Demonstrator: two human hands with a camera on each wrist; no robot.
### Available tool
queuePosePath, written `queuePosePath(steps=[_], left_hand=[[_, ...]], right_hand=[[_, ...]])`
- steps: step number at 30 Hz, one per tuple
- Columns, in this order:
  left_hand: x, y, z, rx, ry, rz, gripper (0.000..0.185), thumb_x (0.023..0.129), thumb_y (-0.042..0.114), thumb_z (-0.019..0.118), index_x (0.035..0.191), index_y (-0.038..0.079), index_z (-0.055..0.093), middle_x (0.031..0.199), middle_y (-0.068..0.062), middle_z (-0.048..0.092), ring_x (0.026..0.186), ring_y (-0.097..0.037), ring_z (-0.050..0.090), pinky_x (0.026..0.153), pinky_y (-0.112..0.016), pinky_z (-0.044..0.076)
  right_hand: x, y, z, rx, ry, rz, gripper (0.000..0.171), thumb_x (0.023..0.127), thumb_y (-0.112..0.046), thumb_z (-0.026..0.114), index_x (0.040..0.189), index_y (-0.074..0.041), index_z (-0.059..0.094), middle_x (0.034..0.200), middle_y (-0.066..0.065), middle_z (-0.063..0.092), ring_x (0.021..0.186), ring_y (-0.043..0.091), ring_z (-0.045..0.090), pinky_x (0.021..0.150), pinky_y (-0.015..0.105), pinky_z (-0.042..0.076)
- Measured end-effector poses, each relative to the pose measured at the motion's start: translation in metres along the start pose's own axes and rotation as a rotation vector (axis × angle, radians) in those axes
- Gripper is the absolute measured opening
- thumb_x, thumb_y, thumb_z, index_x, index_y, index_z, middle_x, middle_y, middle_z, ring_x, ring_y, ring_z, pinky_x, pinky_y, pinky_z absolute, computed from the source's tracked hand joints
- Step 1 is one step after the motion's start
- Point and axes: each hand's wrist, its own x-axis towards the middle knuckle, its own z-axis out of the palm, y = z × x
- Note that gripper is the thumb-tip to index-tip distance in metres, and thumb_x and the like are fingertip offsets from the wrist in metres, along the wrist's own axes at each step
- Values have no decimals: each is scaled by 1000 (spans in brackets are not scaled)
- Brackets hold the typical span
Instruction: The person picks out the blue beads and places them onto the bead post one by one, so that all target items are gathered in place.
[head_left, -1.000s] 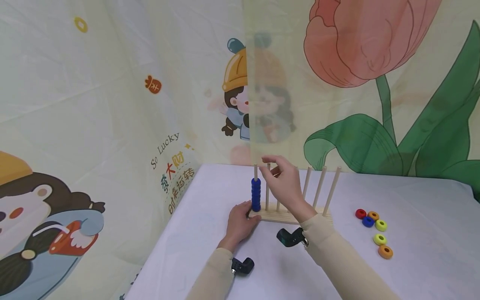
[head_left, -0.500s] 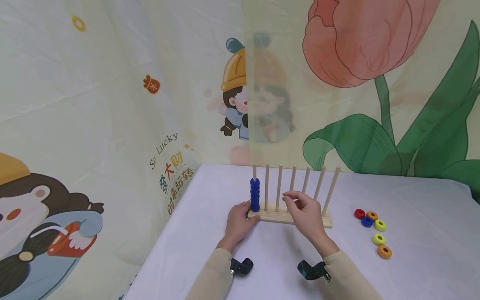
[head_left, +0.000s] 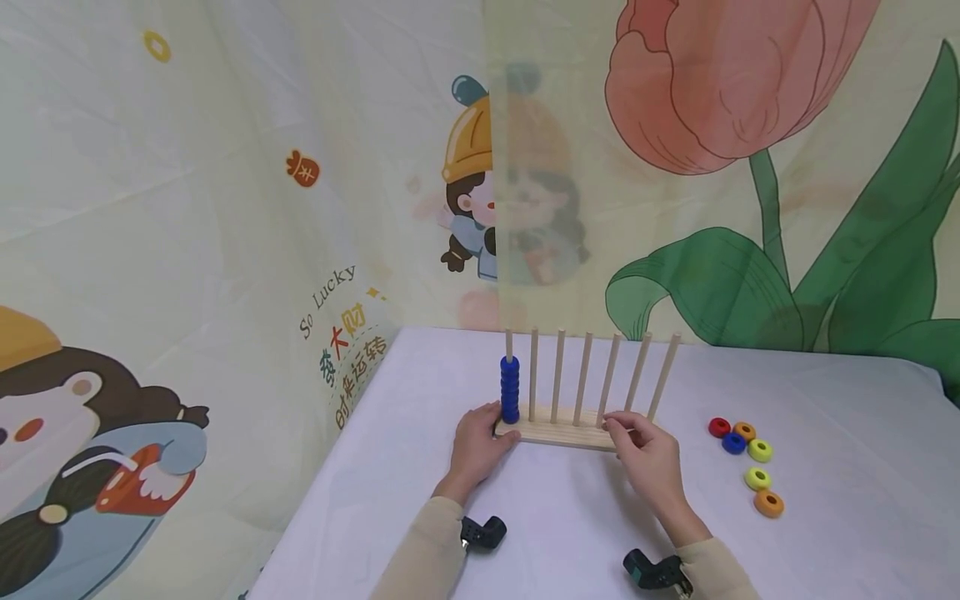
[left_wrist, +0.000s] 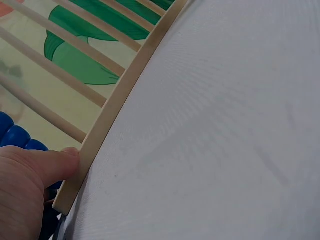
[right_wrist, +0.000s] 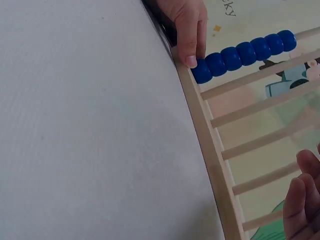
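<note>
A wooden peg rack (head_left: 562, 432) with several upright pegs stands on the table. Blue beads (head_left: 510, 390) are stacked on its leftmost peg, with the peg's tip showing above them. At the rack's left end my left hand (head_left: 476, 443) grips the base, and in the left wrist view the thumb (left_wrist: 64, 162) presses on the base's edge. My right hand (head_left: 651, 460) is in front of the rack's right end, fingers loosely bent and nothing seen in them. In the right wrist view its fingertips (right_wrist: 296, 192) overlap the pegs at that end.
Loose beads lie right of the rack on the white tablecloth (head_left: 847, 500): a red bead (head_left: 719, 427), a blue bead (head_left: 734, 442), yellow beads (head_left: 761, 451) and orange beads (head_left: 768, 503). A printed curtain (head_left: 420, 125) hangs behind and along the left side.
My right hand has come down from the top of the left pegs and moved right, toward me, to the rack's right end. The left hand has stayed on the base.
</note>
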Motion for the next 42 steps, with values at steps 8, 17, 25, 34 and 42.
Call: queuePosePath(steps=[8, 17, 25, 34, 42], left_hand=[[0, 0, 0, 3, 3, 4, 55, 85, 23, 74, 130, -4, 59, 132, -17, 60, 127, -35, 51, 114, -50, 31], [-1, 1, 1, -10, 9, 3, 54, 85, 23, 75, 129, -5, 59, 132, -18, 61, 126, -36, 52, 113, -51, 33], [0, 3, 0, 1, 6, 1, 55, 85, 23, 75, 129, -5, 59, 132, -17, 60, 127, -35, 52, 114, -49, 32], [-1, 3, -2, 8, -6, 1, 55, 86, 23, 74, 130, -6, 58, 133, -18, 59, 128, -35, 51, 115, -49, 30], [0, 1, 1, 27, -17, 14, 54, 88, 25, 71, 130, -5, 58, 134, -17, 59, 129, -34, 50, 116, -48, 29]], right_hand=[[1, 28, -17, -60, 62, 146, 30, 101, -33, 53, 111, -10, 70, 105, 8, 70, 79, 19, 58, 60, 15, 52], [2, 46, -34, -139, 124, 253, 39, 102, -38, 47, 117, -8, 67, 110, 13, 69, 96, 18, 54, 64, 4, 44], [5, 59, -48, -217, 189, 330, 38, 101, -35, 48, 121, -9, 66, 114, 12, 65, 87, 19, 51, 57, 14, 43], [9, 62, -63, -307, 333, 301, 35, 96, -17, 54, 123, 4, 60, 117, 23, 57, 90, 31, 49, 69, 33, 37], [8, 64, -67, -361, 337, 315, 39, 95, -11, 52, 129, 7, 54, 134, 29, 44, 103, 43, 47, 85, 55, 41]])
